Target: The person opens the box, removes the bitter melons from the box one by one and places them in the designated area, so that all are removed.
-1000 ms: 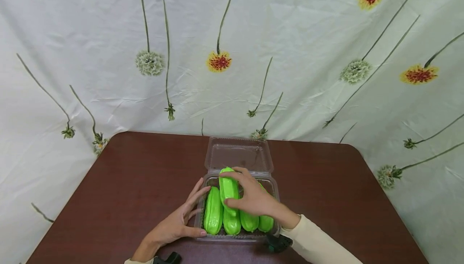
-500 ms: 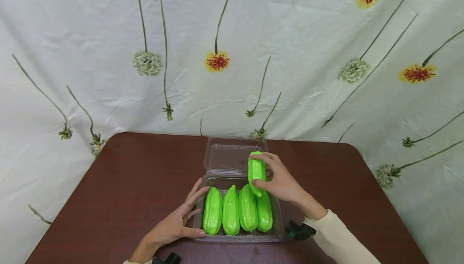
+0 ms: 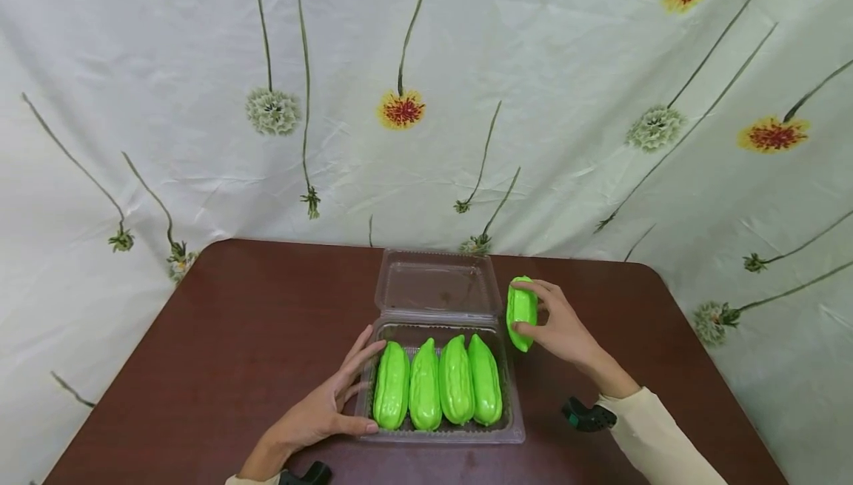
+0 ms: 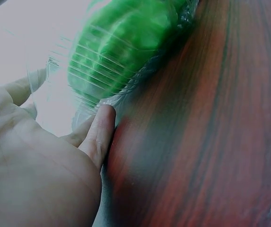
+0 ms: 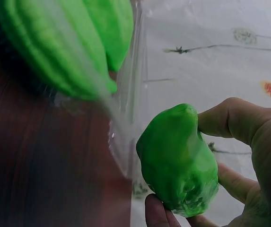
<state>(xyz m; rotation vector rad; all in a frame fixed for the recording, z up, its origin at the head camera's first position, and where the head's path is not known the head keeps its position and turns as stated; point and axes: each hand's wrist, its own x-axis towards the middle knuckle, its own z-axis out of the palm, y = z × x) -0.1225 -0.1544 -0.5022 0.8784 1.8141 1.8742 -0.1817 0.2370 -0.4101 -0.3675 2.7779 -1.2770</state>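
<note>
The right hand (image 3: 556, 326) pinches a glossy, bright green, elongated gourd-shaped piece (image 3: 522, 312) between thumb and fingers; its grip is closed on the sides of this piece. The gourd-shaped piece stands to the right of, and apart from, a transparent plastic hinged container (image 3: 466, 437) with ribbed walls. Its long axis runs roughly toward the far edge of the counter (image 3: 280, 322).

The left hand (image 3: 326, 407) rests against the left side of the container. Its grip is spread: the thumb lies at the near left corner, and the extended fingers lie along the left wall. The left wrist view shows a fingertip at the ribbed wall.

Four matching green pieces (image 3: 423, 389) lie side by side in the container base, narrow ends toward the hinge. The transparent lid (image 3: 436, 285) is folded back toward a white floral-print cloth (image 3: 533, 41), which hangs behind the dark red-brown, wood-grained counter. Each wrist carries a black device (image 3: 589, 416).
</note>
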